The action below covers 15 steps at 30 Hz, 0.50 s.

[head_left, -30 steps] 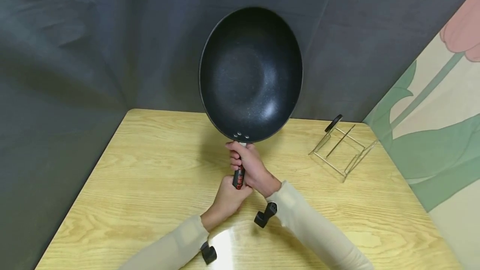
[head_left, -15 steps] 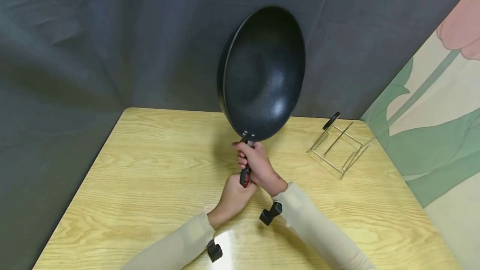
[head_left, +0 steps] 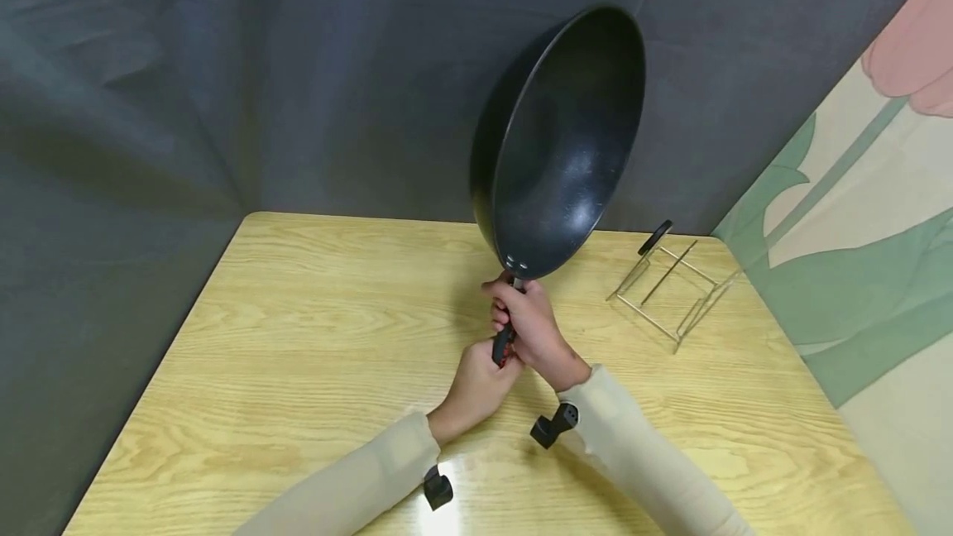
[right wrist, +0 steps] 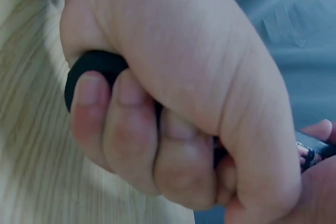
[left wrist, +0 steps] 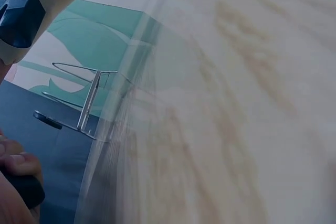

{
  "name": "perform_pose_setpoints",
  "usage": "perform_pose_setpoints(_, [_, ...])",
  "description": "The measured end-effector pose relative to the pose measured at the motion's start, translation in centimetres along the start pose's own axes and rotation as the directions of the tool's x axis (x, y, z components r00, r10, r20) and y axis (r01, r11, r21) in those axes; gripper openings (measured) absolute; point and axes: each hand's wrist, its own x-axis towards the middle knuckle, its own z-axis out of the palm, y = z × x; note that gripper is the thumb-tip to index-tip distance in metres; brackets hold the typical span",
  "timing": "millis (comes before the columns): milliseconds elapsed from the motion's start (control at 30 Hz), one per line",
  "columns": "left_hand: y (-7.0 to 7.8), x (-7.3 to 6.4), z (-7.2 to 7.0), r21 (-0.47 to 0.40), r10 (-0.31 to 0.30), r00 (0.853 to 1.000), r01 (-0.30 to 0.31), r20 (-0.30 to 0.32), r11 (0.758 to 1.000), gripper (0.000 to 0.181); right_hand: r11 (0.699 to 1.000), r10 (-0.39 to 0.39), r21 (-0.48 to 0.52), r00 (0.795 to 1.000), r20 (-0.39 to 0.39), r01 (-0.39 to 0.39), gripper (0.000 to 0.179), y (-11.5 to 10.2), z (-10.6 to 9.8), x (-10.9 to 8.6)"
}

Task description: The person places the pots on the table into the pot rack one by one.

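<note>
A black wok (head_left: 569,139) with a pale-edged rim is held up above the table, handle down, its hollow inside turned toward the right. My right hand (head_left: 538,325) grips the upper part of its black handle (head_left: 503,344), just below the rivets. Below it, my left hand (head_left: 478,385) wraps round the lower end of that same handle. The right wrist view gives a close look at fingers curled round the handle (right wrist: 94,62), with part of another hand at the right edge. Only a bit of the grip on the handle (left wrist: 25,188) shows in the left wrist view.
A wire rack (head_left: 648,319) with a black oval piece (head_left: 655,237) stands at the table's back right. The wooden table (head_left: 320,337) meets a dark grey cloth (head_left: 335,106) behind it. A floral cloth (head_left: 856,271) hangs along the right.
Both hands have carried the wok to the right. It has turned and leaned rightward, so more of its outer left side shows and its inside looks narrower.
</note>
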Motion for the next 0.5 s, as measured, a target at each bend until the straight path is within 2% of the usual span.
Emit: perform_pose_setpoints(500, [0.6,1.1,2.0,0.045,0.045,0.999,-0.045,0.012,0.998,0.034,0.996,-0.016,-0.093,1.000,-0.020,0.014,0.021,-1.9,-2.2,-0.6])
